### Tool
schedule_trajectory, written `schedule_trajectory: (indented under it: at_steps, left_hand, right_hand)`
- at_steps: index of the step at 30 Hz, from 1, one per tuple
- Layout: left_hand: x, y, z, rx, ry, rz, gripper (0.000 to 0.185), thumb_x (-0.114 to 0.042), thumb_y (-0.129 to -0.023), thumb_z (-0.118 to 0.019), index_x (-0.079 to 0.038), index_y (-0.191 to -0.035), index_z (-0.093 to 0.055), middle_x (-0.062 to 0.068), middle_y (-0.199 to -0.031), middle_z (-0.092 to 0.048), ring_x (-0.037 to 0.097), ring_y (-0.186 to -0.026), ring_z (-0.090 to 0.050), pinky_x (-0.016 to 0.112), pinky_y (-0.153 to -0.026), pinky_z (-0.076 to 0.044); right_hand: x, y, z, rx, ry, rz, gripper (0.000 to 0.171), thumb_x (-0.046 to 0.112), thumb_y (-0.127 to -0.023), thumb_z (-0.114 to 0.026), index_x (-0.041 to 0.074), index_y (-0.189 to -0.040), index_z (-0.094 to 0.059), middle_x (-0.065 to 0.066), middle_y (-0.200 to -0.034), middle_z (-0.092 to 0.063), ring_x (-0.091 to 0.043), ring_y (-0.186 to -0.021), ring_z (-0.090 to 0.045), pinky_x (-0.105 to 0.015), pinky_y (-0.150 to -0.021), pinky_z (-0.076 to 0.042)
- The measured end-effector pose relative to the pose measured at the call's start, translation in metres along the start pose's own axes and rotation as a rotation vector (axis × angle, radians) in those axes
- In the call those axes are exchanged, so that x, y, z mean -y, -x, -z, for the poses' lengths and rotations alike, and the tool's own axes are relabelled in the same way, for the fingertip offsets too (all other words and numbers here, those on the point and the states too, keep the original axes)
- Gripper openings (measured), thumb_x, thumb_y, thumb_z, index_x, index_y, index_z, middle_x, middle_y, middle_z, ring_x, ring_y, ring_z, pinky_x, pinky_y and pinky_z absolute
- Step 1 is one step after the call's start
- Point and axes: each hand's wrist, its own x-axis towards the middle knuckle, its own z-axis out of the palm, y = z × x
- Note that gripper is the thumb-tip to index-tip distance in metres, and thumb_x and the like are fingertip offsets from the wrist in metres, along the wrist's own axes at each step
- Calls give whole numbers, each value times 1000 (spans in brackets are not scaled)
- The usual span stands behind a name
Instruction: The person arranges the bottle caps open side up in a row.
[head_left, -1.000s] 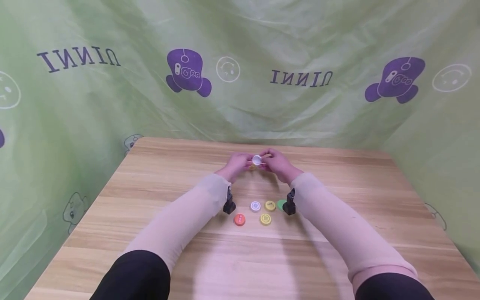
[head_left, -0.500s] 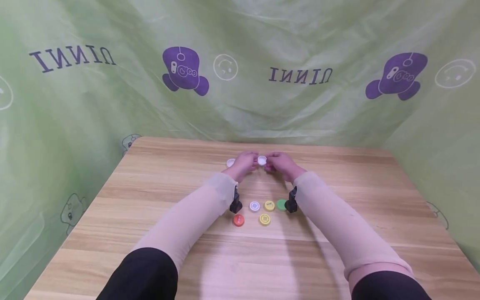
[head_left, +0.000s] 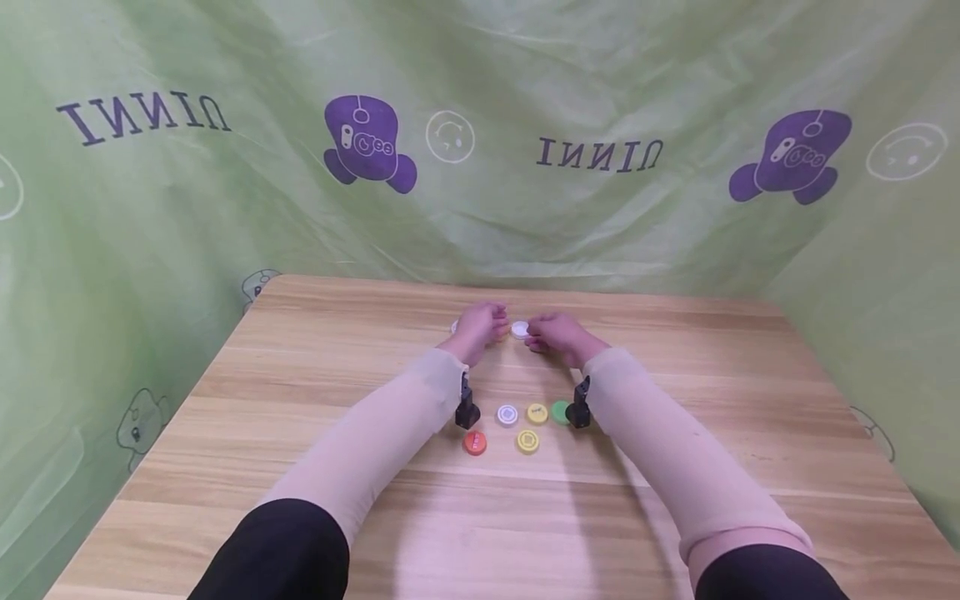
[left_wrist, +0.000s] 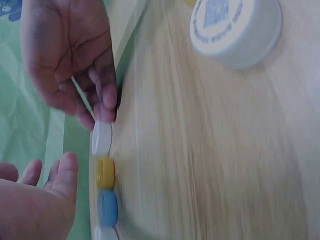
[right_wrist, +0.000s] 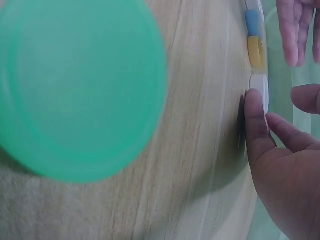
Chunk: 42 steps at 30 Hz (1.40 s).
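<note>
My right hand (head_left: 558, 333) pinches the edge of a white bottle cap (head_left: 520, 330) near the back of the table, thumb and finger on it. The right wrist view shows that white cap (right_wrist: 259, 90) at the end of a row, beside a yellow cap (right_wrist: 255, 51) and a blue cap (right_wrist: 253, 23). In the left wrist view, another white cap (left_wrist: 105, 233) follows the blue cap (left_wrist: 107, 209). My left hand (head_left: 477, 327) hovers beside this row with fingers extended, holding nothing; in the head view it hides most of the row.
Closer to me lie a red cap (head_left: 475, 442), a white cap (head_left: 507, 415), two yellow caps (head_left: 537, 413) and a green cap (head_left: 561, 412), partly covered by the right wrist camera (head_left: 578, 408). A green printed curtain (head_left: 480, 217) hangs behind the wooden table (head_left: 337, 333).
The white cap, earlier raised between both hands with its hollow side showing, has come down to the table in my right hand. My left hand has let go and drawn slightly left.
</note>
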Motion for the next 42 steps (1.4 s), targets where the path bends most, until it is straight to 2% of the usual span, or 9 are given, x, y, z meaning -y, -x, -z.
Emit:
schedule_trajectory:
  at_steps: [5, 11, 16, 19, 23, 25, 27, 35, 42]
  left_hand:
    - [1, 1, 11, -59, -4, -38, 36, -6, -102, -35, 9, -131, -48, 26, -132, -50, 36, -121, -51, 41, -102, -45]
    - [3, 7, 19, -18, -68, -53, 37, 1, -99, -36, 12, -132, -45, 29, -130, -49, 39, -117, -51, 42, -100, -46]
    - [9, 17, 25, 32, -215, -38, 35, -2, -98, -41, 10, -130, -47, 27, -124, -53, 37, -110, -55, 41, -96, -49]
    - [15, 25, 30, 106, -324, 6, 31, -7, -99, -45, 8, -125, -50, 22, -109, -58, 29, -95, -60, 37, -87, -53]
    - [24, 41, 35, 253, -551, 77, 21, -8, -95, -53, 6, -110, -56, 13, -89, -58, 19, -76, -57, 31, -74, -56]
    - [26, 49, 36, 311, -656, 90, 18, -9, -93, -58, 4, -104, -58, 13, -87, -60, 19, -75, -59, 30, -72, -57]
    - [26, 57, 36, 348, -708, 89, 17, -10, -91, -60, 3, -102, -59, 15, -89, -62, 22, -78, -61, 31, -73, -57]
    - [25, 71, 40, 395, -751, 93, 16, -8, -90, -60, 3, -102, -60, 16, -91, -63, 26, -82, -63, 34, -76, -57]
    - [23, 77, 42, 430, -788, 76, 13, -5, -90, -59, 4, -100, -60, 15, -87, -64, 23, -78, -65, 32, -73, -57]
  right_hand:
    - [-1, 1, 0, -9, 21, -1, 43, 3, -98, -48, -12, -137, -40, -13, -99, -59, -11, -76, -59, -21, -76, -54]
    - [0, 5, -1, -15, 68, 9, 40, 6, -98, -49, -13, -133, -45, -13, -99, -59, -13, -80, -58, -23, -79, -54]
    - [-2, 12, 0, -15, 148, 39, 38, 6, -97, -50, -13, -130, -47, -18, -106, -59, -17, -84, -60, -27, -83, -54]
    - [-5, 20, 2, 26, 252, 68, 36, 7, -96, -52, -13, -126, -51, -21, -106, -62, -20, -87, -62, -31, -85, -54]
    - [-9, 37, -1, 164, 389, 77, 32, 9, -95, -57, -11, -120, -56, -19, -103, -65, -24, -91, -64, -35, -86, -54]
    - [-10, 45, -5, 231, 418, 65, 31, 8, -92, -58, -9, -118, -57, -17, -102, -66, -24, -92, -64, -36, -87, -54]
    - [-10, 53, -10, 278, 427, 63, 30, 7, -90, -60, -8, -116, -58, -16, -101, -66, -24, -92, -64, -37, -87, -54]
    - [-8, 79, -29, 322, 543, 61, 24, 6, -82, -66, -1, -105, -65, -9, -85, -66, -18, -71, -59, -29, -66, -52]
    - [-8, 87, -41, 294, 646, 82, 23, 8, -76, -75, 2, -97, -65, -5, -77, -66, -16, -68, -59, -27, -64, -52]
